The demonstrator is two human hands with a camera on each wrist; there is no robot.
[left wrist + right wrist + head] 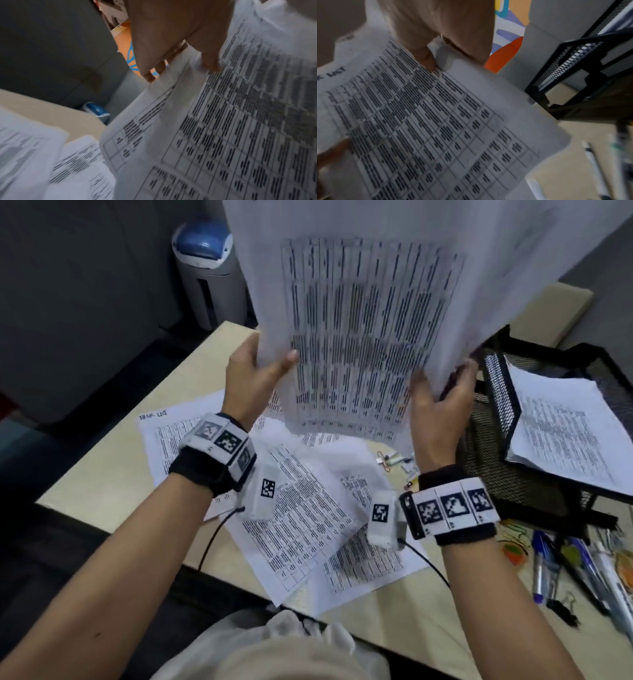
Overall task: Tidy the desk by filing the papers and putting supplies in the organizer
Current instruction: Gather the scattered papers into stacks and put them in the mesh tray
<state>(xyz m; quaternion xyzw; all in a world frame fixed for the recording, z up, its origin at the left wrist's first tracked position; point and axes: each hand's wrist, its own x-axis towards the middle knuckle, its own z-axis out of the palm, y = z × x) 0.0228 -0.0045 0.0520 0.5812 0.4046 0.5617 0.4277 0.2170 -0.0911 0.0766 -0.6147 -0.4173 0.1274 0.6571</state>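
Note:
Both hands hold up a bundle of printed sheets (370, 313) above the desk. My left hand (255, 371) pinches its lower left edge, thumb on the front. My right hand (442, 395) grips the lower right edge. The wrist views show the same table-printed sheets (231, 135) (423, 121) with a thumb (208, 60) (425, 58) pressed on top. Several more printed pages (308, 508) lie scattered on the desk below. A black mesh organizer (496, 446) (583, 67) stands to the right, with a stack of papers (565, 433) in its tray.
Pens and markers (561, 563), binder clips (565, 607) and paper clips (390, 460) lie on the beige desk (113, 484) at the right and beneath the raised sheets. A white bin with a blue lid (209, 265) stands on the floor beyond the desk's far corner.

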